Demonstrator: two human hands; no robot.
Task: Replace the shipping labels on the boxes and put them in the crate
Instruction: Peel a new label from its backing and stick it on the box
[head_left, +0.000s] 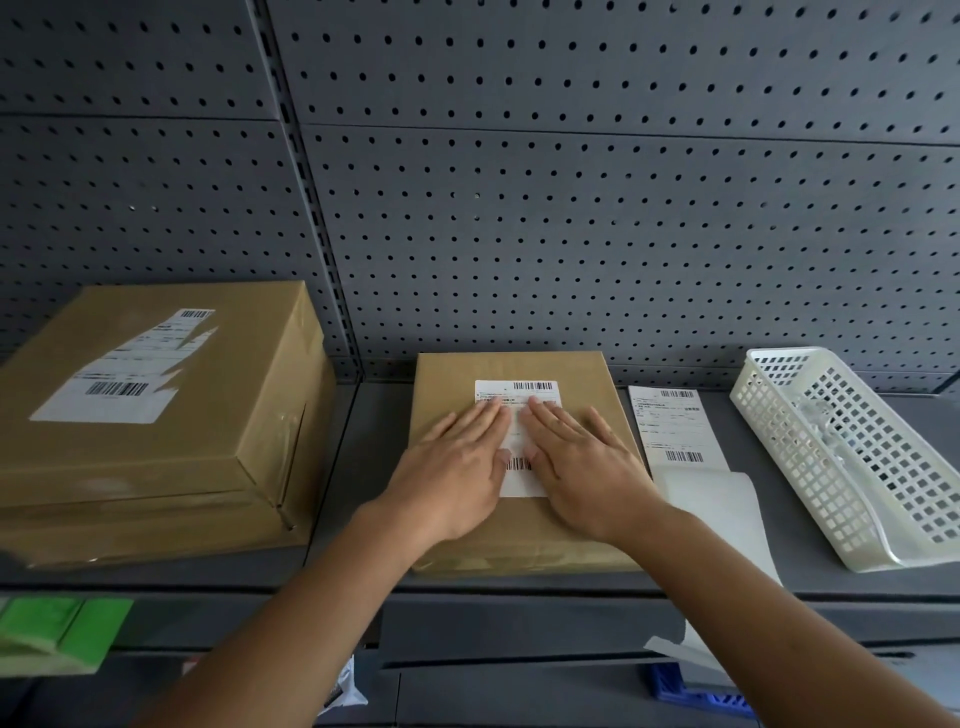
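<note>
- Our left hand and right hand lay flat, fingers straight, gripping nothing, pressing the white barcoded paper shipping label.
- It sat atop the flat brown cardboard box, mid-shelf.

Head-worn camera looks forward and down, close over the shelf.

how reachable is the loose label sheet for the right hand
Likely reachable, yes: the right hand lies flat on the small box, and the label sheet lies just right of it, nothing between.
</note>
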